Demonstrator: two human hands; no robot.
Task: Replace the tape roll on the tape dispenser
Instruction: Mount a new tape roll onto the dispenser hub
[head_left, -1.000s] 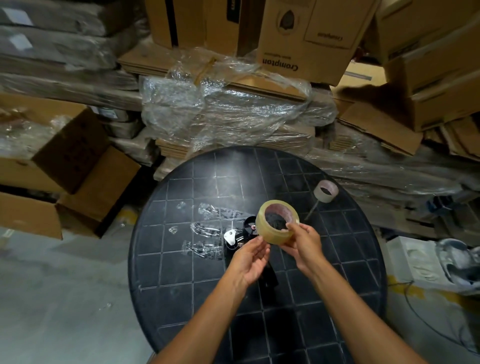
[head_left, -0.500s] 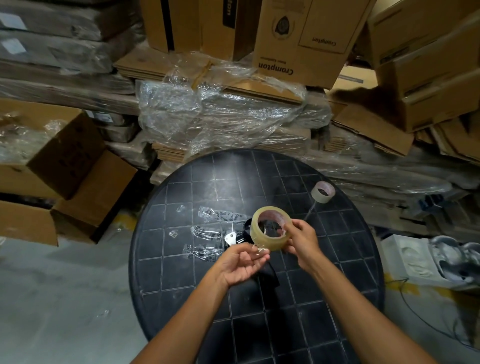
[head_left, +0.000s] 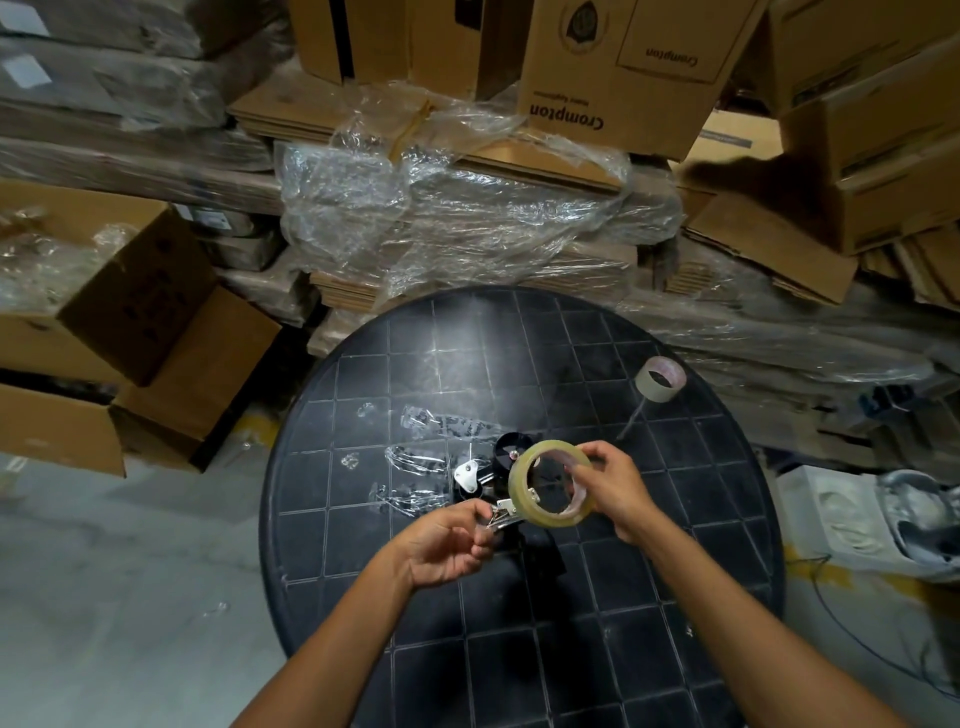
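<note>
A full roll of clear tape (head_left: 522, 494) is held above the table, its hole facing me. My right hand (head_left: 618, 488) grips the roll's right side, fingers reaching into the core. My left hand (head_left: 447, 545) pinches a shiny strip, seemingly the tape's loose end, at the roll's lower left edge. The black tape dispenser (head_left: 500, 453) lies on the table under the roll, with its metal plate to the left and its handle towards me. The roll and my hands hide part of it.
The round black table (head_left: 363, 519) has a grid surface. A nearly spent tape core (head_left: 658, 382) sits at its far right. Crumpled clear tape scraps (head_left: 415, 457) lie left of the dispenser. Stacked cardboard boxes (head_left: 618, 67) and plastic wrap rise behind.
The roll has come lower and turned its hole more towards me. My left hand moved from under the roll to its lower left edge and closed on the strip there.
</note>
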